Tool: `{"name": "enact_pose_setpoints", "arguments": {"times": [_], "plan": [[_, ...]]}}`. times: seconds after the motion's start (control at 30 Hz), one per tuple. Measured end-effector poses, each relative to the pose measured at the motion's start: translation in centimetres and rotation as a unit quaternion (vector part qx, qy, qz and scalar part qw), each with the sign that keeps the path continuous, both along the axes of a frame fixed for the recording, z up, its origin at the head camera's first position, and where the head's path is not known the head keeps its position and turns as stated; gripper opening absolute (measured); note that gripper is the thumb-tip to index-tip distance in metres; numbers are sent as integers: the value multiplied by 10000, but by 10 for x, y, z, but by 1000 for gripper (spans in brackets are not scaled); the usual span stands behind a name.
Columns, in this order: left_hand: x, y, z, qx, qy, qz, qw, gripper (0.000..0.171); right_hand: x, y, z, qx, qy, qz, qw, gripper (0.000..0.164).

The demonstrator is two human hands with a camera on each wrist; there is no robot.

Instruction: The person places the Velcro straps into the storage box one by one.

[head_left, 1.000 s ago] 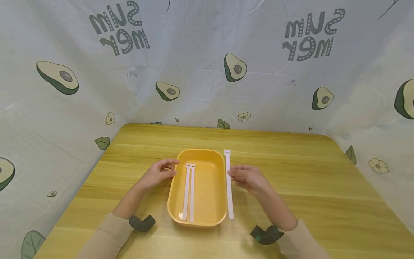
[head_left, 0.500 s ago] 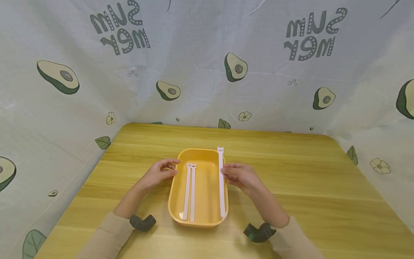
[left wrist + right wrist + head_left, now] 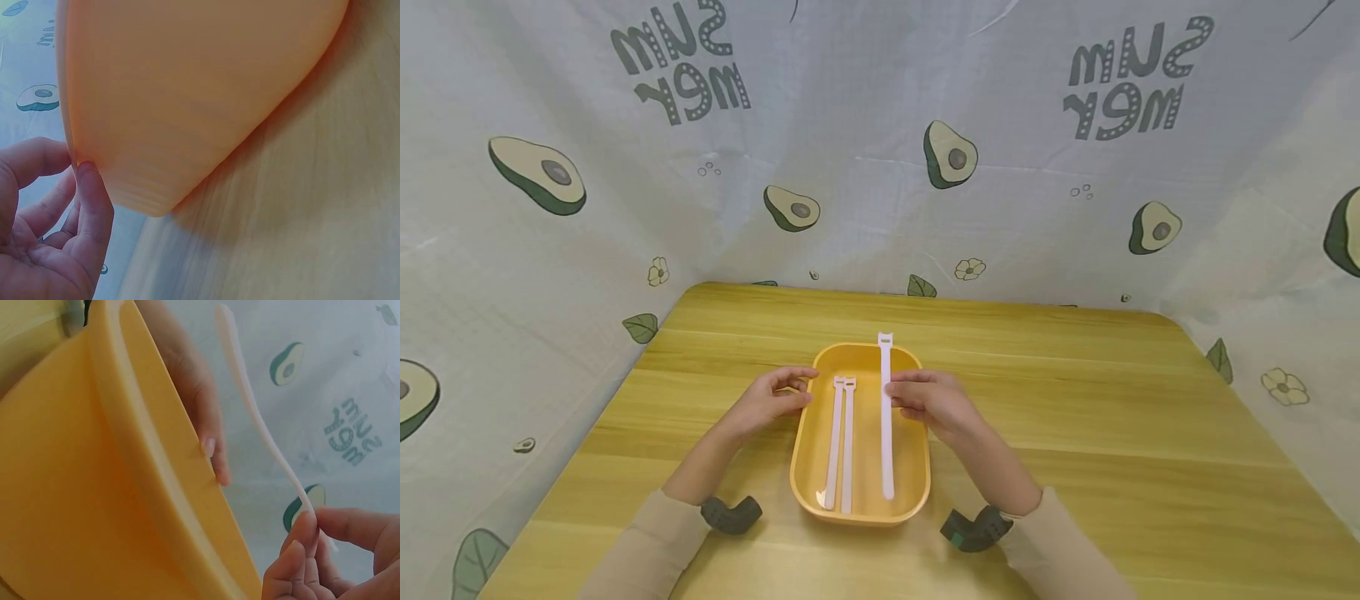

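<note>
A yellow oblong tray [image 3: 868, 450] stands on the table, and my left hand [image 3: 767, 402] pinches its left rim between thumb and fingers. The left wrist view shows that grip, with the fingers at the edge of the tray's wall [image 3: 181, 87]. My right hand [image 3: 934, 402] pinches a pale pink hook-and-loop cable tie [image 3: 887, 442] near its middle, its slotted head pointing away from me. In the right wrist view this cable tie [image 3: 255, 415] shows edge-on above the rim, slightly bent. Two similar cable ties [image 3: 832, 446] lie side by side in the tray's left half.
The wood-grain table [image 3: 1112, 467] spreads out on both sides of the tray. A white curtain [image 3: 865, 250] printed with avocados hangs behind and beside it. Dark curved devices [image 3: 977, 530] sit at both wrists.
My right hand has carried its cable tie leftward, from beside the tray's right rim to over the tray's inside. The left hand and the two lying cable ties have stayed in place.
</note>
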State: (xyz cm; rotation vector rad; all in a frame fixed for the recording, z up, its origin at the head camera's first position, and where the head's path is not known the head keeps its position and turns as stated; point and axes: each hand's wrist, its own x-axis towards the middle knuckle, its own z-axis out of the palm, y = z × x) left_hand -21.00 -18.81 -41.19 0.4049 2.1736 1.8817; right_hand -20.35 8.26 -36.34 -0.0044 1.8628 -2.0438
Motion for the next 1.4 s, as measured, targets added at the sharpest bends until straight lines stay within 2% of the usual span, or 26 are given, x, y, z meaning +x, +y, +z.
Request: {"name": "enact_pose_setpoints", "arguments": {"times": [0.43, 0.7, 0.97, 1.23, 1.4], "plan": [[0, 0, 1, 53, -134, 34, 9999, 44, -5, -26, -8, 201, -85, 27, 9998, 25], [-1, 0, 1, -140, 55, 84, 9999, 44, -9, -39, -14, 574, -148, 100, 9982, 20], [-1, 1, 1, -256, 114, 94, 9996, 45, -11, -41, -20, 830, -162, -83, 9964, 16], [0, 2, 0, -11, -16, 70, 10000, 46, -11, -48, -34, 1755, 129, -279, 9840, 12], [0, 0, -1, -11, -11, 97, 10000, 46, -10, -52, -36, 2087, 256, -357, 9770, 9]]}}
